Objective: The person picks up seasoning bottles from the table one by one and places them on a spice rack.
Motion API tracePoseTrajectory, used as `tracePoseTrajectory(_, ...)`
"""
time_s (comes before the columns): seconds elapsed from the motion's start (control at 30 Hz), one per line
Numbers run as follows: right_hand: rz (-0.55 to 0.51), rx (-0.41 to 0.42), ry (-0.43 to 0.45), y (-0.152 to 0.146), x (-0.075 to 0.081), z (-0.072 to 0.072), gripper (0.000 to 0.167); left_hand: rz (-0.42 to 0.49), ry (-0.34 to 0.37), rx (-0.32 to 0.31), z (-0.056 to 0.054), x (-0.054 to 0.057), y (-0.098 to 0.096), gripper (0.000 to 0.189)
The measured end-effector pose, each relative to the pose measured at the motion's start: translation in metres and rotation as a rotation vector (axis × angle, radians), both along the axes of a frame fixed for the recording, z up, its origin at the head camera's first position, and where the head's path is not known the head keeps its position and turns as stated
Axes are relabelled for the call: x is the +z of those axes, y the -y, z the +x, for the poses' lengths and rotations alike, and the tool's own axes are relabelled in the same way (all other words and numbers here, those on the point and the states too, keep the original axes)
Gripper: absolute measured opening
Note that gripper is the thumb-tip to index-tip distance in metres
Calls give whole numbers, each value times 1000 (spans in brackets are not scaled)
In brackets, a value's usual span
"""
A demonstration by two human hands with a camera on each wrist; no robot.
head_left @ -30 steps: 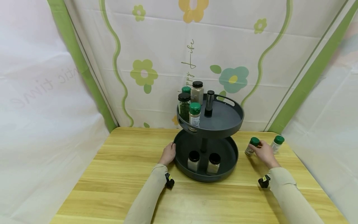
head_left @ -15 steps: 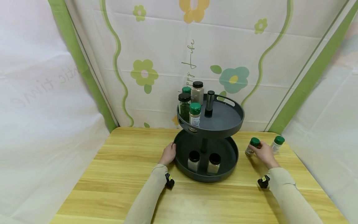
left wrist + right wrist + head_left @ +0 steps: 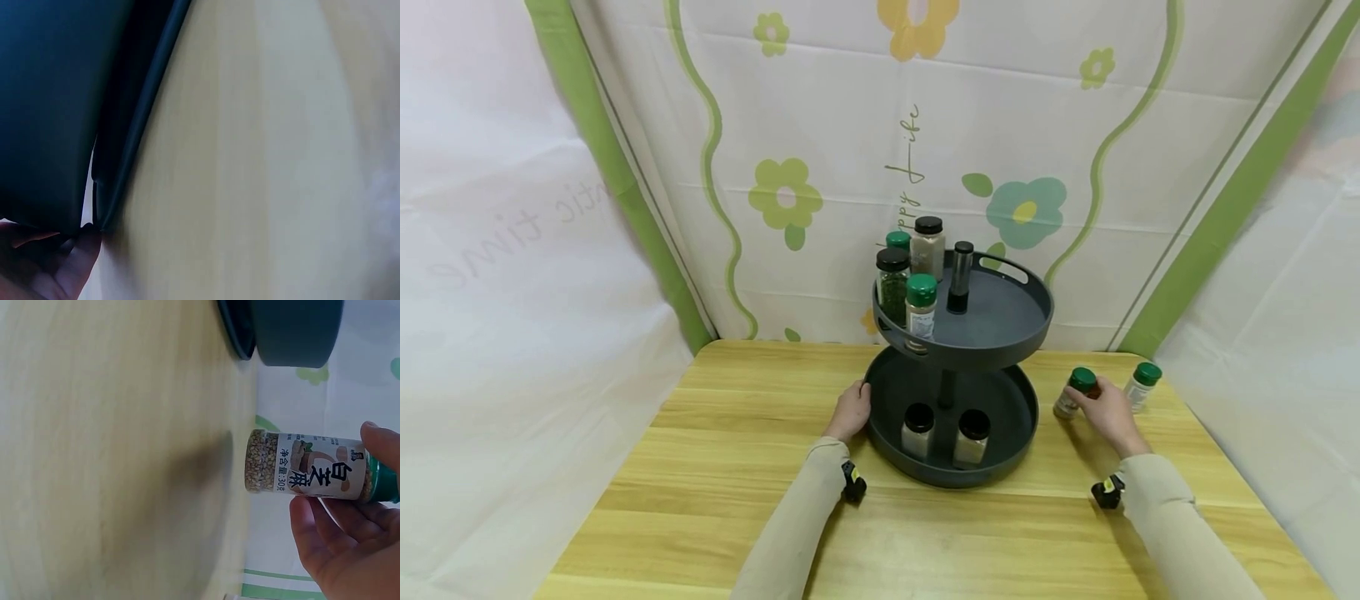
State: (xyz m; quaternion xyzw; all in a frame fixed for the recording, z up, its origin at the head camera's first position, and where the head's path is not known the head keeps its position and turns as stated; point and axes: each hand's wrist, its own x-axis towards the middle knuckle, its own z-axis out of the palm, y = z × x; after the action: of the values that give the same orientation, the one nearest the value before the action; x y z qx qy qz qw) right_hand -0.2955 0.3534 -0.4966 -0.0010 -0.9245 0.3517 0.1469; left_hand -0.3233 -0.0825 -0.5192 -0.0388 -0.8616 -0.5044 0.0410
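Note:
My left hand (image 3: 852, 412) grips the left rim of the lower tier (image 3: 880, 450) of a dark grey two-tier round tray. In the left wrist view, thumb and fingers (image 3: 78, 265) meet at the rim's edge. My right hand (image 3: 1105, 412) holds a green-capped jar of sesame seeds (image 3: 306, 464) to the right of the tray. Its fingers and thumb (image 3: 381, 444) are round the upper part and the cap. The jar leans slightly, its base toward the tray. Just behind that hand stands another green-capped jar (image 3: 1141, 387), partly covered by it.
On the upper tier (image 3: 1000, 321) several spice jars stand at the left, beside a central post (image 3: 959, 279). Two black-capped jars (image 3: 918, 431) stand at the front of the lower tier. A wooden table (image 3: 737, 500) lies below, with a patterned curtain (image 3: 850, 108) behind.
The sesame jar's base has swung slightly left in my right hand, so the jar leans a little more. My left hand and the tray have stayed in place.

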Motion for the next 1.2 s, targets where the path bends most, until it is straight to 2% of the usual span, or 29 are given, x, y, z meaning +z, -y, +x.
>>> tracePoseTrajectory(0.17,-3,5,-15,4,7,7,46,-20,-12,9,0,1,0,38)
tracePoseTrajectory(0.4,-7,31,-39,18,23,20,50,-1,-1,32,0,2,1,37)
tracePoseTrajectory(0.67,-40,102,-75,36,40,32,45,32,43,-5,4,7,2,34)
tracePoseTrajectory(0.77,-52,124,-78,44,44,35,44,45,40,-23,6,9,0,36)
tracePoseTrajectory(0.97,-55,151,-90,56,47,39,44,77,69,-28,8,6,-2,37)
tracePoseTrajectory(1.2,-64,202,-99,70,43,44,40,64,81,-16,15,6,-5,38)
